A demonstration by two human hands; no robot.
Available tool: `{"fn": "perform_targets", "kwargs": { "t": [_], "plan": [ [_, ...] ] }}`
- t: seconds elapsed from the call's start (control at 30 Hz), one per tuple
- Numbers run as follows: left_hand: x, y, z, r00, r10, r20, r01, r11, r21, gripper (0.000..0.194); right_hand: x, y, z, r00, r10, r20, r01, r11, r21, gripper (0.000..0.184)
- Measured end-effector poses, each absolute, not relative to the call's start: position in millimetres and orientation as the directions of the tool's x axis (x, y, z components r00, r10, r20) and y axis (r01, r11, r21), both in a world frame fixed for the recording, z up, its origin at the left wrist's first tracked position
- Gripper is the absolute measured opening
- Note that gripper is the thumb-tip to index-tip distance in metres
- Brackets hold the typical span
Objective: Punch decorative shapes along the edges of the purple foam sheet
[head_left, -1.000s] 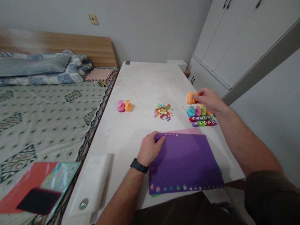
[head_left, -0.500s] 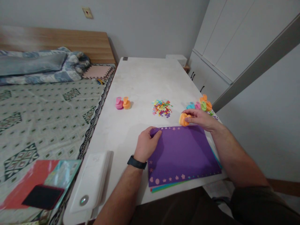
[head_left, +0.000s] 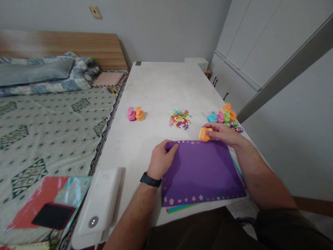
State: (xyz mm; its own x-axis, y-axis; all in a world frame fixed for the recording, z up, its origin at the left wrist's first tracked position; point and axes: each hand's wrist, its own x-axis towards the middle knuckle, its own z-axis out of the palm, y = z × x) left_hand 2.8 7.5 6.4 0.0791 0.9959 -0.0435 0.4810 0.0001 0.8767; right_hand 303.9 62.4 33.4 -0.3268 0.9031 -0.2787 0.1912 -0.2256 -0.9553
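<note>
A purple sheet of paper (head_left: pixel 203 170) lies before me, with shaped holes punched along its far, left and near edges. My left hand (head_left: pixel 163 158) pinches its far left corner between thumb and fingers. In my right hand (head_left: pixel 221 133) is an orange craft punch (head_left: pixel 205 134), held at the sheet's far edge, right of the row of holes there. Whether the paper sits inside the punch's slot I cannot tell. Sheets of other colours (head_left: pixel 182 207) peek out from under the purple one. Beyond it lies a heap of small colourful paper cutouts (head_left: pixel 179 118).
Pink (head_left: pixel 131 114) and orange (head_left: pixel 139 113) punches stand at the table's left. More punches (head_left: pixel 220 117) cluster at the right, beside several eyed trinkets (head_left: pixel 234 125). A white device (head_left: pixel 100 201) occupies the near left corner. A dark phone (head_left: pixel 53 216) lies on the bed.
The purple sheet has shifted slightly left, and my left hand with it. The orange punch has come slightly nearer, overlapping the sheet's far edge more. Both hands keep their hold.
</note>
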Motion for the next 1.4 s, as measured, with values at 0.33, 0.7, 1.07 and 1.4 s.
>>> {"fn": "perform_targets", "kwargs": {
  "t": [0.33,0.7,1.07,1.4],
  "plan": [
    [4,6,9,0.094,0.995,-0.038,0.464,-0.01,0.886,0.026,302,63,31,-0.266,0.92,-0.287,0.17,-0.249,-0.954,0.036],
    [3,6,7,0.08,0.996,-0.039,0.445,-0.001,0.896,0.027,305,64,25,-0.344,0.902,-0.26,0.222,-0.19,-0.956,0.042],
    [4,8,5,0.039,0.999,-0.035,0.454,0.014,0.891,0.026,309,66,21,-0.467,0.856,-0.219,0.283,-0.09,-0.955,0.044],
    [3,6,4,0.031,0.999,-0.032,0.447,0.015,0.894,0.026,305,62,24,-0.504,0.828,-0.244,0.277,-0.113,-0.954,0.041]
  ]
}}
